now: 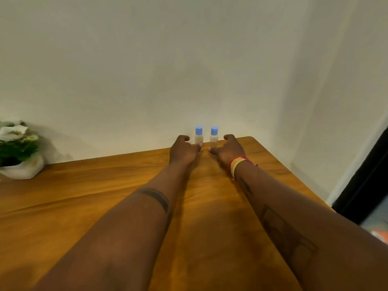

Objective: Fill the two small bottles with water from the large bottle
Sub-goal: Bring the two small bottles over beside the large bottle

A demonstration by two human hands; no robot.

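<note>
Two small bottles with blue caps stand upright, side by side, at the far edge of the bench [84, 196], against the wall: left bottle [198, 135], right bottle [214, 134]. The left hand [183, 150] flanks the left bottle, the right hand [227, 149] the right bottle. Both hands are loosely curled, gripping nothing; contact cannot be confirmed.

No legible text, label, brand, number or sign found. The two small bottles [198, 135] [214, 134] carry no readable marking at this resolution.
</note>
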